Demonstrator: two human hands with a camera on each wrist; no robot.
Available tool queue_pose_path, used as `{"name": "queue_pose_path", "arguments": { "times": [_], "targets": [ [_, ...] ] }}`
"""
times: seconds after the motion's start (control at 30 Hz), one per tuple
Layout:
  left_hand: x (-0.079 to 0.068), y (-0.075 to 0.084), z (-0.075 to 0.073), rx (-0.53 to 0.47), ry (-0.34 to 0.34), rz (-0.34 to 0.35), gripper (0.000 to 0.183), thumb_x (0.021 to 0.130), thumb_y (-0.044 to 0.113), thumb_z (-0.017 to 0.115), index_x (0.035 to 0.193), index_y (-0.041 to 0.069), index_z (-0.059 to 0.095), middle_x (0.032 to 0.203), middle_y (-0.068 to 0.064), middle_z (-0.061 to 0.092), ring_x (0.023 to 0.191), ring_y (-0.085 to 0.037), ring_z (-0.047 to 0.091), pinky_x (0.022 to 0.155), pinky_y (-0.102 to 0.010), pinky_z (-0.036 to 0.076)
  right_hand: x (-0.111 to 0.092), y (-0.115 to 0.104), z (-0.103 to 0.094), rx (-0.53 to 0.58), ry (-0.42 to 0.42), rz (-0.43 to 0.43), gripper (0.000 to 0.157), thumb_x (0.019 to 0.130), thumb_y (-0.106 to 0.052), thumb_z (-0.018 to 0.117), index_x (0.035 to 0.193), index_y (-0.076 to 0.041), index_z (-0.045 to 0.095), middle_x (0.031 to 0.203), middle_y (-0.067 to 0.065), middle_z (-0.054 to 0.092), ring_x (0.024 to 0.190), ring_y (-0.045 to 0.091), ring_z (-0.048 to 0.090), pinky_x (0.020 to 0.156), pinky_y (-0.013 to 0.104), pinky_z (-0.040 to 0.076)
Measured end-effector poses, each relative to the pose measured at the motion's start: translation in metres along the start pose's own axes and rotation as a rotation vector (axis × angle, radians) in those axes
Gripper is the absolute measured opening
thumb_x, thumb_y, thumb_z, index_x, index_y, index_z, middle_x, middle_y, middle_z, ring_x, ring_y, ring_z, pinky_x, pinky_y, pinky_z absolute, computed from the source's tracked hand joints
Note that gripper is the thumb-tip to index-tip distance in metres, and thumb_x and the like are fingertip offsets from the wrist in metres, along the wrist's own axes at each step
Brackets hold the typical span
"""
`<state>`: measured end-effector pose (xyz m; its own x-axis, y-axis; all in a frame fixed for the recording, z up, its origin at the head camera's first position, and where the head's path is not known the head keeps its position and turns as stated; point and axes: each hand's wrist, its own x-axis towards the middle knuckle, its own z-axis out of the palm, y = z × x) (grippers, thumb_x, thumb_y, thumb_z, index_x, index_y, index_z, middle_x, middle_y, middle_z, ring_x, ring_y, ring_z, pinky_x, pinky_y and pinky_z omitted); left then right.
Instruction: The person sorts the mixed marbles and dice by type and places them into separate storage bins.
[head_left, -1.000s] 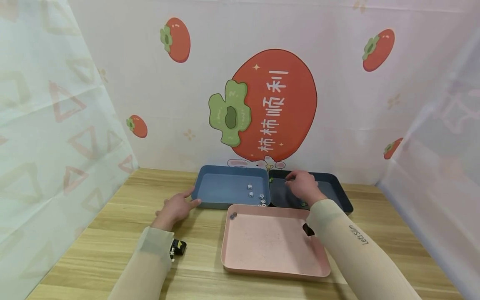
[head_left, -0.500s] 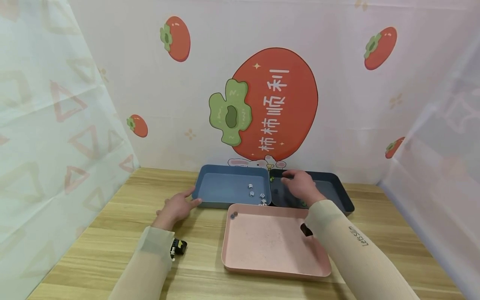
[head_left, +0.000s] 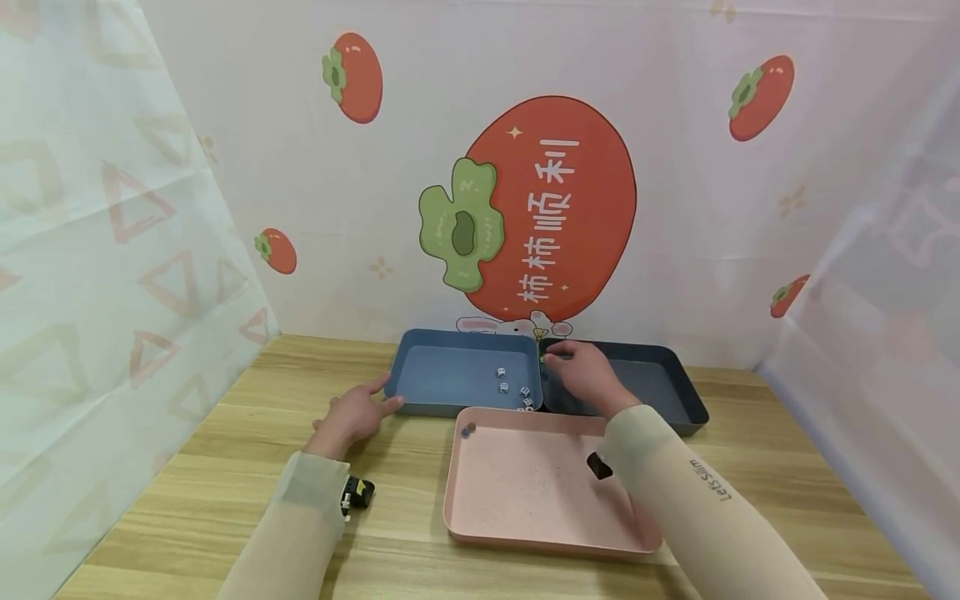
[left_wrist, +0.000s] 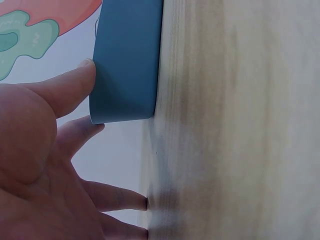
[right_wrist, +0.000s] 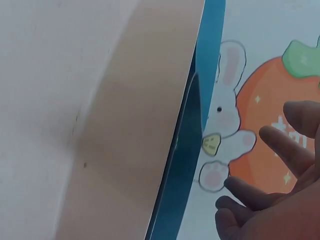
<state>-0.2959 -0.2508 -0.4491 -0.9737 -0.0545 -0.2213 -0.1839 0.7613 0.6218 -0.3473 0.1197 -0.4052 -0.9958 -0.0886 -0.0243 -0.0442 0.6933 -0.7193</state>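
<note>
My left hand [head_left: 358, 414] steadies the left end of the blue tray [head_left: 442, 411]. In the left wrist view its thumb touches the tray wall [left_wrist: 125, 75] and another fingertip is at the corner. Over the left part of the dark tray [head_left: 678, 387] is my right hand [head_left: 588, 377], its fingers loosely bent. The right wrist view shows those fingers [right_wrist: 285, 145] spread with nothing between them. Close to the fingertips lie a dark blue piece [head_left: 544, 375] and a small green piece [head_left: 543, 358]. Several white dice [head_left: 503, 388] sit in the blue tray's right part.
A larger pink tray [head_left: 555, 546] stands in front of both trays. Two tiny pieces lie in its far left corner, one bluish [head_left: 466, 432] and one brownish [head_left: 472, 427]. A printed cloth backdrop [head_left: 360, 192] rises behind the wooden table [head_left: 187, 500].
My right hand has moved left across the dark tray. The dark blue piece has shifted left towards the tray's left wall. My left hand stays put.
</note>
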Motion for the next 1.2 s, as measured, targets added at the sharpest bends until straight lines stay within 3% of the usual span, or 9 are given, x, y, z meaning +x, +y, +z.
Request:
{"name": "queue_pose_path", "arguments": {
  "times": [0.17,0.3,0.53,0.63,0.77,1.0,1.2],
  "targets": [
    [0.0,-0.001,0.0,-0.004,-0.003,0.0,0.073,0.096,0.06,0.055,0.158,0.032,0.028,0.157,-0.019,0.032,0.134,-0.066,-0.008,0.087,-0.088,-0.009,-0.007,-0.01,0.01,0.04,-0.037,-0.021,0.039,0.102,-0.034,0.058,0.134,-0.013,0.062,0.136,0.012,0.056,0.121,0.033,0.052,0.099,0.058,0.045],
    [0.001,-0.002,0.001,-0.006,-0.002,0.001,0.074,0.096,0.06,0.055,0.158,0.032,0.028,0.157,-0.018,0.032,0.134,-0.066,-0.008,0.087,-0.088,-0.009,-0.013,-0.016,0.017,0.04,-0.089,-0.078,0.037,0.1,-0.032,0.062,0.133,-0.016,0.064,0.141,0.009,0.053,0.13,0.033,0.046,0.103,0.059,0.041],
    [0.004,-0.001,0.002,0.002,-0.003,0.003,0.073,0.097,0.058,0.055,0.159,0.031,0.028,0.157,-0.02,0.032,0.134,-0.067,-0.008,0.087,-0.088,-0.008,-0.021,-0.027,0.04,-0.18,-0.225,-0.254,0.026,0.095,-0.022,0.069,0.121,-0.018,0.074,0.157,0.017,0.032,0.144,0.04,0.026,0.108,0.062,0.032],
    [0.004,-0.001,0.002,0.015,0.003,0.002,0.073,0.097,0.058,0.055,0.159,0.03,0.029,0.156,-0.02,0.032,0.134,-0.067,-0.006,0.088,-0.088,-0.007,-0.023,-0.031,0.052,-0.299,-0.287,-0.344,0.022,0.093,-0.018,0.073,0.114,-0.021,0.077,0.156,0.019,0.033,0.146,0.041,0.021,0.109,0.066,0.026],
    [0.004,-0.002,0.002,0.011,0.008,0.0,0.072,0.097,0.057,0.055,0.158,0.03,0.029,0.156,-0.019,0.033,0.134,-0.067,-0.006,0.088,-0.088,-0.007,-0.026,-0.036,0.066,-0.418,-0.342,-0.436,0.026,0.093,-0.015,0.072,0.117,-0.022,0.076,0.151,0.017,0.043,0.147,0.042,0.013,0.11,0.069,0.018],
    [0.003,-0.002,0.001,0.011,0.008,-0.002,0.072,0.097,0.057,0.055,0.158,0.031,0.028,0.156,-0.019,0.032,0.134,-0.067,-0.006,0.088,-0.088,-0.008,-0.027,-0.037,0.08,-0.484,-0.36,-0.414,0.029,0.097,-0.021,0.068,0.123,-0.034,0.073,0.16,0.018,0.027,0.149,0.039,0.006,0.113,0.066,0.011],
    [0.003,-0.002,0.001,0.017,0.005,0.002,0.073,0.097,0.059,0.054,0.159,0.031,0.028,0.157,-0.019,0.032,0.134,-0.067,-0.006,0.088,-0.088,-0.007,-0.025,-0.036,0.086,-0.519,-0.346,-0.443,0.028,0.096,-0.022,0.069,0.118,-0.037,0.074,0.158,0.016,0.032,0.149,0.039,0.009,0.113,0.066,0.013]
  ]
}}
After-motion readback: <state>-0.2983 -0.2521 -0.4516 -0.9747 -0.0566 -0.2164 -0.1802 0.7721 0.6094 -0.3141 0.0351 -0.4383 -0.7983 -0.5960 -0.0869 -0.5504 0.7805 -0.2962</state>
